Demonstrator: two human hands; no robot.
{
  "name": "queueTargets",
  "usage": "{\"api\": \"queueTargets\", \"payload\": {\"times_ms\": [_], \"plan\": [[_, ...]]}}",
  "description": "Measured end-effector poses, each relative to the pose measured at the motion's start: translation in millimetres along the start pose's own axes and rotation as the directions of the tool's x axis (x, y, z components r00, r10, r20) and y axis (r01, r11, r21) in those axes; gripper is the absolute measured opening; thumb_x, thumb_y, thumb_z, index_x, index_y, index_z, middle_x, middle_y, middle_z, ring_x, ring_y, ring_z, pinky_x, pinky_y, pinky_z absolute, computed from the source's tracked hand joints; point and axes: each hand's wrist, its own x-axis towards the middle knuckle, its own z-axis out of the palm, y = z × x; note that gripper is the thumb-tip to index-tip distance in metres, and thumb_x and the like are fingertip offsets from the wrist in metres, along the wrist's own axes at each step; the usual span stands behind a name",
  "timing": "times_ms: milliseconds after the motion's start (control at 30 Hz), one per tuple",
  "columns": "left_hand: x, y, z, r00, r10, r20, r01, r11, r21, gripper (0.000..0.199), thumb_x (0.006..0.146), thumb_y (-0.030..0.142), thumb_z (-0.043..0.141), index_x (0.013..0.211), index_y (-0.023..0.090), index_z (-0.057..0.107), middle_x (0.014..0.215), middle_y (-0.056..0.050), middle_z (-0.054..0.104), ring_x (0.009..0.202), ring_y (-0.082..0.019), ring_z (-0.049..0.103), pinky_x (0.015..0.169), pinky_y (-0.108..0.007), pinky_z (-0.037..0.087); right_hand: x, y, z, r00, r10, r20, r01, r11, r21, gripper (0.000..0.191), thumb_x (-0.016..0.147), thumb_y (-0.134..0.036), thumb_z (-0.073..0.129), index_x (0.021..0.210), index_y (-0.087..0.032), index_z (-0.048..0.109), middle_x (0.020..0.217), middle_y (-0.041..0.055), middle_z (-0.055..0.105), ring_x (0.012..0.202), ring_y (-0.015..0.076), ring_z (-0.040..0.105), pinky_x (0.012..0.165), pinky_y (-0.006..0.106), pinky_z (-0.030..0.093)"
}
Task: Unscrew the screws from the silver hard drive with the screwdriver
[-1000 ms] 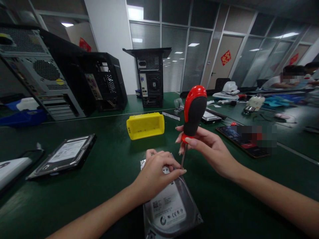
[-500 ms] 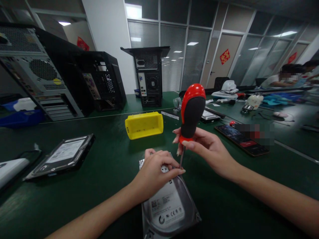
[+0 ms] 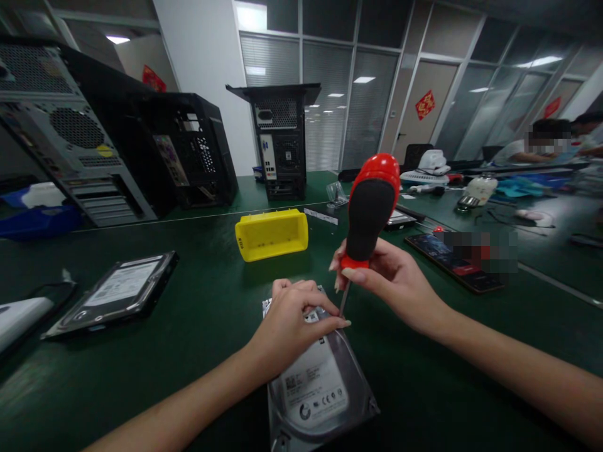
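Note:
A hard drive (image 3: 325, 383) with a silver cover and white label lies on the green table in front of me. My left hand (image 3: 296, 317) lies across its far part, fingers curled over it, steadying it. Its thumb and forefinger come together around the tip of a screwdriver at the drive's far right corner. My right hand (image 3: 386, 270) grips the screwdriver (image 3: 370, 210) low on its red and black handle, fingertips around the red collar. The shaft stands nearly upright with a slight lean. Whatever sits under the tip is hidden by my left fingers.
Beyond the drive a yellow bin (image 3: 273, 236) lies with its opening toward me. Another hard drive (image 3: 117, 292) is at left, a phone (image 3: 452, 260) at right. Computer cases (image 3: 282, 144) stand at the back and left. A person (image 3: 541, 144) sits at far right.
The screwdriver handle has tilted slightly to the right and turned a little in my right hand. My left hand and the hard drive stay in place.

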Motion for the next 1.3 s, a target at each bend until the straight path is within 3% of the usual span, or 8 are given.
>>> {"api": "queueTargets", "payload": {"times_ms": [200,300,700,933,1300], "plan": [[-1.3,1.3,-1.7,1.0,-0.026,0.0,0.026,0.999,0.018,0.011,0.076,0.037,0.071,0.075,0.027,0.071,0.078,0.001,0.062,0.08,-0.02,0.048,0.076,-0.037,0.027,-0.5,-6.5,-4.1,0.999,-0.051,0.017,0.052,0.997,-0.055,0.036,0.09,-0.032,0.046,0.124,-0.021,0.048,0.11,0.0054,0.06,0.101,0.0113,0.058,0.092,0.026,0.046],[-2.0,1.2,-1.6,1.0,-0.028,0.003,0.028,0.999,0.017,0.012,0.076,0.039,0.07,0.075,0.027,0.071,0.077,0.001,0.062,0.08,-0.02,0.046,0.076,-0.037,0.027,0.0,-7.2,-6.5,0.998,-0.064,0.015,0.065,0.996,-0.054,0.036,0.092,-0.03,0.042,0.128,-0.024,0.046,0.115,0.0051,0.059,0.106,0.0121,0.056,0.097,0.028,0.043],[-1.3,-6.5,0.8,0.999,0.033,0.019,-0.033,0.999,0.015,0.01,0.079,0.039,0.067,0.08,0.03,0.072,0.075,0.002,0.06,0.076,-0.018,0.046,0.074,-0.035,0.026,-0.5,-6.6,-4.0,0.991,-0.107,-0.075,0.097,0.987,-0.13,0.026,0.084,-0.025,0.056,0.11,-0.023,0.054,0.092,0.0001,0.063,0.088,0.0073,0.061,0.079,0.018,0.051],[0.2,-6.5,1.1,0.997,0.056,0.055,-0.057,0.998,0.018,0.01,0.082,0.036,0.064,0.085,0.029,0.072,0.072,0.003,0.059,0.071,-0.015,0.048,0.074,-0.034,0.025,2.9,-4.5,-5.5,0.976,-0.128,-0.179,0.101,0.983,-0.151,0.029,0.076,-0.027,0.066,0.101,-0.02,0.053,0.086,0.0005,0.064,0.08,0.0094,0.062,0.075,0.022,0.054],[-1.4,-6.7,1.1,0.995,0.081,0.064,-0.08,0.997,-0.01,0.009,0.084,0.034,0.064,0.084,0.029,0.071,0.072,0.004,0.059,0.074,-0.015,0.051,0.076,-0.035,0.024,-2.6,-8.3,-4.1,0.986,-0.151,-0.068,0.14,0.98,-0.144,0.027,0.078,-0.017,0.063,0.103,-0.024,0.056,0.085,-0.0034,0.063,0.081,0.0056,0.061,0.073,0.015,0.052]]}}
